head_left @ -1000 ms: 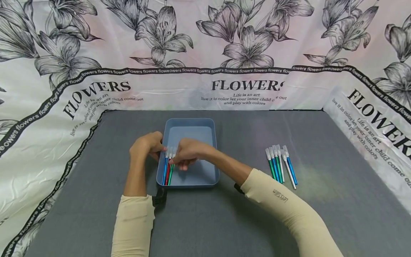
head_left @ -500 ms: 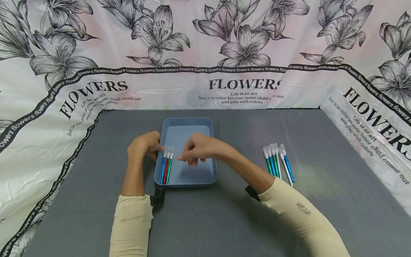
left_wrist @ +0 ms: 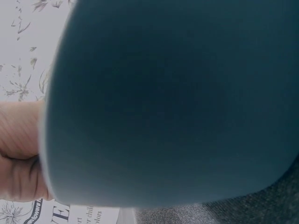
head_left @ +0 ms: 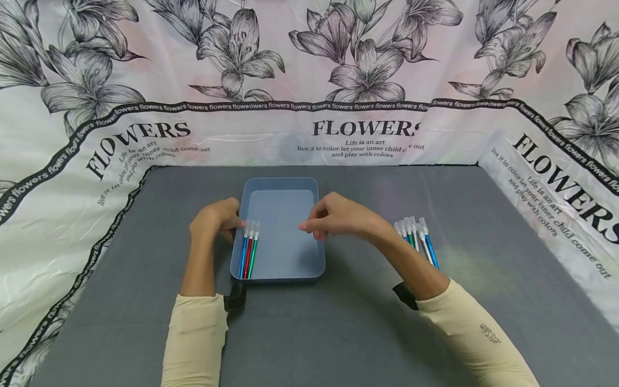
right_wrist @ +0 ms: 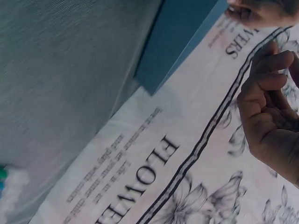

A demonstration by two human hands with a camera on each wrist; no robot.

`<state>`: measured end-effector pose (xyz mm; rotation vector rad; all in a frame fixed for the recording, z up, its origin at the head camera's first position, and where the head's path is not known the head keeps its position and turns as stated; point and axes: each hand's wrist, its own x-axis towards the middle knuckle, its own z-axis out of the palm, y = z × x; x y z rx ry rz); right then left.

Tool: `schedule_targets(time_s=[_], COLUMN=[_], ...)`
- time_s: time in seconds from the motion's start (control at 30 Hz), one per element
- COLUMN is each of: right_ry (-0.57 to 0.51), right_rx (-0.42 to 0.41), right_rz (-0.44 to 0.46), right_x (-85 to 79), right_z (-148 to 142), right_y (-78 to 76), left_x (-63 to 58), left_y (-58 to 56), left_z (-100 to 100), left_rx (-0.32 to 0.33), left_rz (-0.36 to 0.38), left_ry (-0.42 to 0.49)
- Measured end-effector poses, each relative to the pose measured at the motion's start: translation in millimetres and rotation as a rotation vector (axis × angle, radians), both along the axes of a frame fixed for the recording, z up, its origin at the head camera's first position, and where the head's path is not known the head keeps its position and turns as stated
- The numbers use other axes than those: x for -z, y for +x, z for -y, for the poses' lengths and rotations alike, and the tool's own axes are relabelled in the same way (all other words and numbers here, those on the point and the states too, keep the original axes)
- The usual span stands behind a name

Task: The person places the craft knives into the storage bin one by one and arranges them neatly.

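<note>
The two hands are apart. The left hand [head_left: 216, 217] grips the left wall of the blue tray [head_left: 285, 236], thumb at the rim near the pen caps, probably to keep the tray from sliding on the gray tabletop [head_left: 309, 333]. The right hand [head_left: 340, 215] hangs above the tray's right wall, its fingers loosely curled with nothing visible between them. Inside the tray, a blue pen [head_left: 243, 258], a red pen [head_left: 247, 258] and a green pen [head_left: 252, 258] lie side by side along the left wall, clear caps toward the tray's far end; packing them closely there seems meant to keep them in an even row and leaves the rest of the tray floor bare. Well to the tray's right, the loose pens [head_left: 432, 251] lie bunched on the tabletop, caps likewise pointing away from the person, perhaps for easy picking; the right forearm hides their lower parts, so I cannot count them surely.
</note>
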<state>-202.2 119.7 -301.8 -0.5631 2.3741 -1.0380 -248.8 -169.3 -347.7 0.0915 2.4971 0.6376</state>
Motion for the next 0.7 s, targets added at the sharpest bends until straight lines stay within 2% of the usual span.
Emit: schedule_targets(time_s=[0.43, 0.7], right_ry=[0.121, 0.228], right_rx=[0.106, 0.113], right_rz=[-0.045, -0.053], right_x=[9.5, 23.8], right_z=[-71, -105], right_y=[1.6, 5.9], left_x=[-1.5, -1.2], left_y=[-0.9, 0.4], left_z=[-1, 0], left_rx=[-0.002, -0.018], left_rz=[0.012, -0.002], left_ry=[-0.003, -0.029])
